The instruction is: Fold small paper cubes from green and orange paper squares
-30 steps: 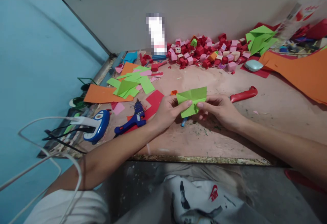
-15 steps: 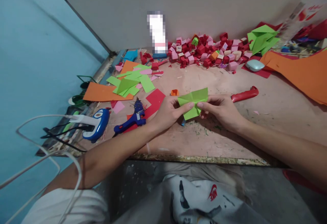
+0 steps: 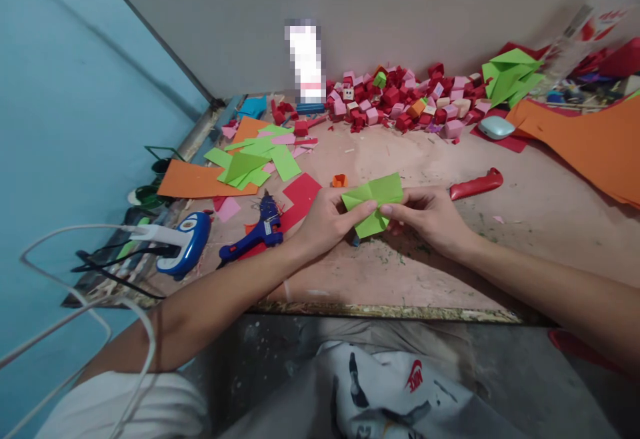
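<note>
A creased piece of green paper [image 3: 376,191] is held above the table's near half, partly folded. My left hand [image 3: 334,217] pinches its left side, thumb on top near the middle. From the other side my right hand [image 3: 429,215] grips it, thumb also close to the centre; the fingers behind the sheet are mostly hidden. A small orange paper box [image 3: 340,181] stands just beyond my left hand. Under the paper a small blue object [image 3: 356,240] shows only in part. The red-handled tool [image 3: 477,184] lies to the right of my right hand.
A blue glue gun [image 3: 260,231] and a blue power strip [image 3: 187,245] with cables lie at left. Behind them are green paper pieces [image 3: 245,165] and red paper [image 3: 300,200]. Small red and pink paper boxes [image 3: 400,99] line the wall. Orange sheets [image 3: 580,145] lie at right.
The green paper has tilted slightly, showing more of its upper face to me. Both hands keep their pinch on it; the whole view has shifted slightly.
</note>
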Demonstrator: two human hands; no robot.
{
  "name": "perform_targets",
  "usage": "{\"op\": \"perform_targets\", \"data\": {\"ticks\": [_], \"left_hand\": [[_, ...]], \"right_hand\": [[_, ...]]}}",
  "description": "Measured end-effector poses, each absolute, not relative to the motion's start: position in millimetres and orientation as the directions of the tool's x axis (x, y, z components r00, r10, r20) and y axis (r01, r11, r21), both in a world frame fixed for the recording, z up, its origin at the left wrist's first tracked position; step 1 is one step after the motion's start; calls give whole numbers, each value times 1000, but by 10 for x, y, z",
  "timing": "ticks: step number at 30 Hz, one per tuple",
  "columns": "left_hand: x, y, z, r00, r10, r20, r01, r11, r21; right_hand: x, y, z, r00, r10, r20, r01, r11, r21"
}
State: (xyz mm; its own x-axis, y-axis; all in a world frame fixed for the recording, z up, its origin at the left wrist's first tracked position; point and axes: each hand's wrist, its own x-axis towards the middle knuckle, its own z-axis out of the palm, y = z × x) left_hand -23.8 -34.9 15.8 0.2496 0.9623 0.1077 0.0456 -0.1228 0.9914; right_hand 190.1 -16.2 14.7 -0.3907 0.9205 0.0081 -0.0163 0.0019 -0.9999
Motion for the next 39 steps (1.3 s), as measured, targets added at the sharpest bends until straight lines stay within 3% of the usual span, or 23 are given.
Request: {"op": "perform_targets", "data": {"ticks": [15, 21, 28, 39], "left_hand": [[-236, -324, 123, 198, 972, 129, 197, -169, 966], [-267, -310, 96, 247, 964, 93, 172, -138, 976], [-218, -320, 158, 172, 972, 159, 185, -191, 964], [-228, -303, 145, 127, 976, 176, 202, -199, 959]], "right_hand": [[1951, -171, 182, -417, 909, 15, -37, 0, -999], [1935, -176, 197, -389, 921, 26, 10, 33, -999], [1948, -150, 126, -514, 857, -31, 30, -19, -999], [1916, -167, 147, -541, 839, -61, 26, -55, -998]]}}
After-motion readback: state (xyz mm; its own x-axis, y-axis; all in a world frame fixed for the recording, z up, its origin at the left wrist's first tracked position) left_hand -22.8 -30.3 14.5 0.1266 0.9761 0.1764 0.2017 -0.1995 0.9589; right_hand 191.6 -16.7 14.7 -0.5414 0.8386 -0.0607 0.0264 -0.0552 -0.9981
